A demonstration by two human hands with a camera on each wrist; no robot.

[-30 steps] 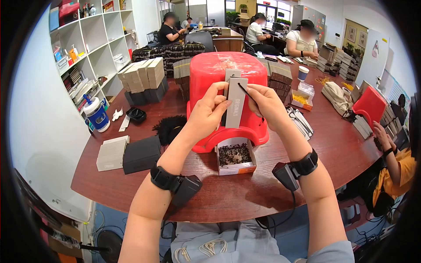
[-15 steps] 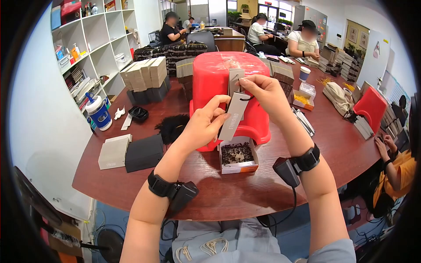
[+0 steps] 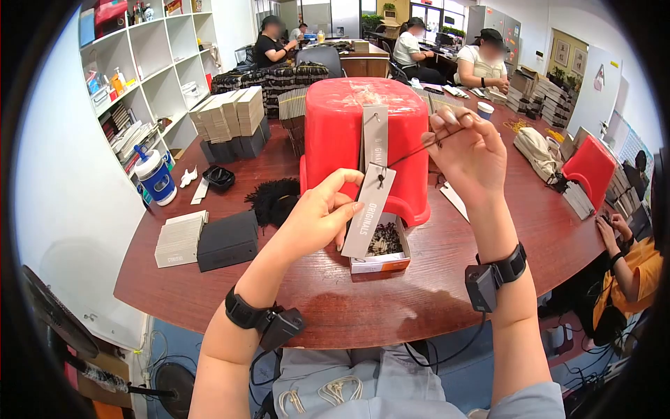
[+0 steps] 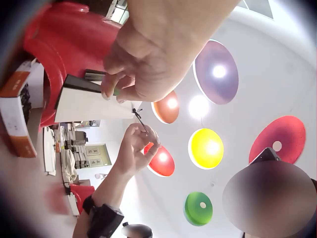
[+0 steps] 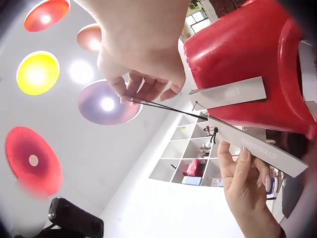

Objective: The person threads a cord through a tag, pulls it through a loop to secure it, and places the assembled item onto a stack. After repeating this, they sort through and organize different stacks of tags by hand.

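Observation:
My left hand [image 3: 317, 215] pinches a grey card tag [image 3: 368, 216] printed ORIGINALS by its edge, tilted in front of the red plastic stool [image 3: 335, 133]. A black cord [image 3: 419, 148] runs from the tag's top hole, with a knot at the tag. Raised to the right, my right hand [image 3: 474, 153] pinches the cord's far end and holds it taut, as the right wrist view also shows with the cord [image 5: 171, 109]. Another grey tag [image 3: 375, 133] stands against the stool's side, apart from the held one. A box of short black cords [image 3: 385, 241] lies below.
Left on the table [image 3: 293, 314] are light tag stacks [image 3: 180, 241], a dark stack [image 3: 228, 241], a black fringed bundle [image 3: 272, 204] and a blue-white cup [image 3: 157, 180]. At right are a cloth bag [image 3: 536, 155] and another red stool [image 3: 587, 171]. Several people sit farther back.
My right hand has moved right and up, drawing the cord out taut. My left hand has lowered slightly with the tag, leaving the tag on the stool more exposed.

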